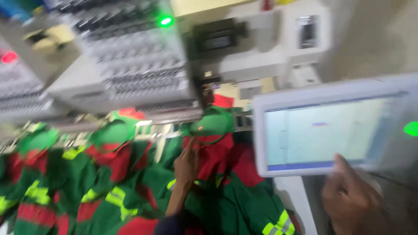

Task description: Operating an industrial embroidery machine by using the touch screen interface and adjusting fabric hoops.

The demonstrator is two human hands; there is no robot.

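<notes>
Nearest, at the lower right, the right hand [352,200] rises from the bottom edge with its thumb stretched up to the lower rim of a white touchscreen panel [335,126]. The thumb tip rests on or just at the blue strip along the bottom of the screen; the other fingers curl loosely below the panel and grip nothing, so the hand is open rather than clenched. The blur hides whether the thumb truly presses the glass.

Left of it, near the bottom centre, the left hand [186,167] comes up on a dark-sleeved forearm and lies on a heap of green and red garments [130,182] with yellow reflective strips. Its fingers point away toward a green hooped piece [211,124], and one fingertip reaches up beside the red cloth under that hoop. The hand looks flat and open against the cloth, though the motion blur leaves its grip uncertain.

The garments spread from the left edge across to just under the screen, each one running up to its own round green hoop; a second hoop [114,130] sits to the left and a third [38,140] further left.

Farther off, above the hoops, stands a pale multi-head embroidery machine [130,65], its rows of needles a grey smear, with a green lamp [165,20] glowing at its top. At the far left a red lamp [8,56] shows on the neighbouring head. A green light [411,128] glows on the right edge of the panel.
</notes>
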